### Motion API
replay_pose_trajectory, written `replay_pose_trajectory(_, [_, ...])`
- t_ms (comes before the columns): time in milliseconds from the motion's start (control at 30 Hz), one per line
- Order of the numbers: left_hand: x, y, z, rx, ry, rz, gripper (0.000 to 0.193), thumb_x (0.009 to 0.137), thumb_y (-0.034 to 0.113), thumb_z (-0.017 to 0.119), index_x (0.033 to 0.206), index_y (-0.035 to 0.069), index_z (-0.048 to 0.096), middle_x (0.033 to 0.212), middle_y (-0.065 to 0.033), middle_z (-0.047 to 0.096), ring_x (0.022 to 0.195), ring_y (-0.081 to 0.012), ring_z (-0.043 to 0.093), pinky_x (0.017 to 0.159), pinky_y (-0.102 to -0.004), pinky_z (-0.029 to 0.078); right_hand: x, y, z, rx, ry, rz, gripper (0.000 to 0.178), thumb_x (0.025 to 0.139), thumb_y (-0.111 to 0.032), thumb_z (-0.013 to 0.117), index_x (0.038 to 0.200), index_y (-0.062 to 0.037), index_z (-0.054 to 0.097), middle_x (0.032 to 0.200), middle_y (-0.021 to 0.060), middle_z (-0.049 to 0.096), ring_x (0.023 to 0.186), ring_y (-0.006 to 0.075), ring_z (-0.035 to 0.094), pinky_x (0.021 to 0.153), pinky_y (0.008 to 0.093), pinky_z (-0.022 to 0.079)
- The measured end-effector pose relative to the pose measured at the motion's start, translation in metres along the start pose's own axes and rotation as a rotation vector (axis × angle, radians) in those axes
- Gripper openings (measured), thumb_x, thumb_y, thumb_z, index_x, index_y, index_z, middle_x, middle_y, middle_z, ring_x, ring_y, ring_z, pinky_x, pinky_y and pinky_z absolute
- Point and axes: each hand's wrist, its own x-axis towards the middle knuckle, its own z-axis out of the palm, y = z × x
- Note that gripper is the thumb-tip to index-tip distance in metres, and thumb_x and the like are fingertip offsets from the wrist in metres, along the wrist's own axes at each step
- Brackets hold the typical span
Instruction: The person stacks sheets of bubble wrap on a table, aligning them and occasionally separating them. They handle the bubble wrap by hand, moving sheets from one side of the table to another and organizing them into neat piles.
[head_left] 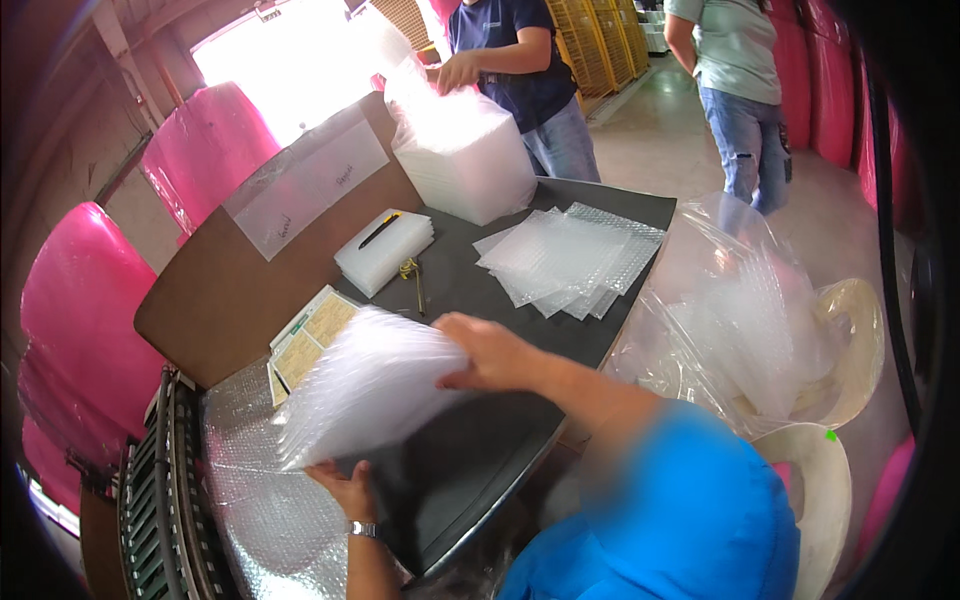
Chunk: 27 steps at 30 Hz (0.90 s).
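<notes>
A thick stack of clear bubble wrap sheets [375,385] is tilted between my hands above the dark tabletop [480,475]. My right hand [490,352] grips its right end, thumb below and fingers on top. At the lower left corner my left hand [345,490], with a watch on the wrist, supports it; the fingertips are partly hidden. Beyond it lies a smaller stack of sheets [385,262] with a black and yellow utility knife [379,231] on top. Several loose bubble wrap sheets [560,255] overlap to the right.
Another person [510,50] touches a tall block of sheets [465,165] at the table's far end. A brown board [200,300] edges the left side, beside a roller conveyor [150,500]. Plastic-lined bins [850,325] stand right. A second person [740,80] stands farther back.
</notes>
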Motion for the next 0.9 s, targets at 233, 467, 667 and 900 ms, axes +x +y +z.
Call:
replay_pose_trajectory(233, [-0.017,0.008,-0.004,0.08,-0.35,-0.165,0.088,0.059,0.048,0.075,0.121,-0.002,0.039,0.119,-0.0163,0.044,0.109,-0.0277,0.042,0.092,-0.0404,0.033,0.046,-0.068,0.012,-0.677,-0.473,-0.428,0.038,0.065,-0.018,0.065,0.098,-0.0116,0.05,0.085,0.0067,0.055,0.082,0.0247,0.057,0.067,0.0383,0.045])
replay_pose_trajectory(467, [0.009,0.033,-0.011,-0.44,0.029,-0.357,0.057,0.069,0.012,0.072,0.116,-0.003,0.042,0.11,-0.0122,0.05,0.1,-0.0228,0.048,0.087,-0.0342,0.039,0.084,-0.049,0.031,-0.434,0.193,-0.475,0.077,0.061,-0.043,0.071,0.123,-0.0089,0.041,0.115,0.0137,0.047,0.111,0.0279,0.042,0.096,0.0406,0.027])
replay_pose_trajectory(667, [0.012,0.017,-0.014,-0.278,-0.24,-0.449,0.052,0.068,0.01,0.071,0.112,-0.002,0.045,0.105,-0.0103,0.054,0.096,-0.0219,0.05,0.083,-0.0322,0.04,0.035,0.078,0.086,0.722,-0.069,0.244,0.095,0.058,-0.04,0.078,0.13,-0.0026,0.028,0.128,0.0155,0.037,0.12,0.0253,0.034,0.1,0.0347,0.027])
replay_pose_trajectory(900, [0.01,0.021,-0.005,-0.297,-0.124,-0.448,0.046,0.069,0.012,0.071,0.107,-0.002,0.048,0.1,-0.0095,0.055,0.092,-0.0196,0.051,0.081,-0.0309,0.041,0.023,0.069,0.113,0.893,-0.057,0.463,0.068,0.063,-0.024,0.077,0.118,-0.0024,0.044,0.11,0.0089,0.053,0.102,0.0188,0.049,0.091,0.0315,0.037])
